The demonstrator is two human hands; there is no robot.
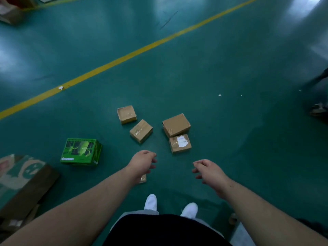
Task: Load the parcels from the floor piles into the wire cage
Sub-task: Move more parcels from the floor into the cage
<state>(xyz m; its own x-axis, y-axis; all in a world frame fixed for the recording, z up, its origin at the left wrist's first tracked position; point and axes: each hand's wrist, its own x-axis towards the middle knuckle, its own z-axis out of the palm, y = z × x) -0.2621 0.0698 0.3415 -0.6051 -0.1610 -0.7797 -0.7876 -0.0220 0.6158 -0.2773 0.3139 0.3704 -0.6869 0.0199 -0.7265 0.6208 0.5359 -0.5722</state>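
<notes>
In the middle of the frame, on the green floor (pixel 221 64), we count four brown parcels lying flat. The small parcel (pixel 126 114) sits highest, and the taped parcel (pixel 141 131) is just beside its lower right corner. To the right lies the larger parcel (pixel 176 124), with the labelled parcel (pixel 180 143) touching its lower edge. We see a corner of a fifth parcel (pixel 143 178) under the left wrist, the rest hidden. One green box (pixel 80 151) stands left of centre, and one printed carton (pixel 23 180) lies at the lower left edge.

Our left hand (pixel 142 163) hovers below the taped parcel with its fingers loosely curled, holding nothing. Our right hand (pixel 207 170) hovers below the labelled parcel in the same way, fingers slack and empty. Neither hand touches a parcel.

At the bottom centre we count two white shoes (pixel 150 202). One yellow line (pixel 124 57) crosses the floor from the left edge to the upper right. Blurred cardboard (pixel 10 15) lies at the upper left.
</notes>
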